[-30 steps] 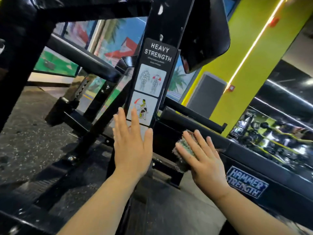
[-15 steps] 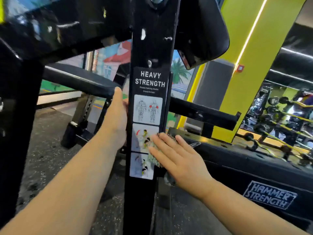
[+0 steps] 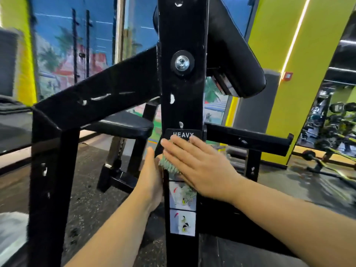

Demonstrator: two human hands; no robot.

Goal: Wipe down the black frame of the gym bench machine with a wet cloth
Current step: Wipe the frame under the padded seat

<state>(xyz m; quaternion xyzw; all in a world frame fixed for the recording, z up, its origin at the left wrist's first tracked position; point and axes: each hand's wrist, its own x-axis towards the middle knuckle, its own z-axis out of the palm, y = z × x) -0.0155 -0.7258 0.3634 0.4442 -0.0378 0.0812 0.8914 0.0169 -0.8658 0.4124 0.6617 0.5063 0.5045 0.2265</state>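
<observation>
- Head view: a tall black post of the gym bench frame is seen right in front, and it runs straight up and down.
- A wet cloth is pressed flat on the post by the right hand. The fingers are straight and spread a little, and only the cloth's fuzzy green edge is seen under them.
- The cloth is held over a sticker with small pictures. The word "HEAVY" is seen just above the fingertips.
- The left side of the post is touched by the left hand. Its fingers are straight and kept close together, and nothing is held in it.
- The long bare part of the post is found above the right hand, with a bolt high up. The next wipe is likely best made up or down along the post, and the right hand is the one on the cloth.
- Compared with half a second ago, the cloth and right hand are placed higher on the sticker. The left hand is now lower and closer to the post, and more of the post's top is seen.
</observation>
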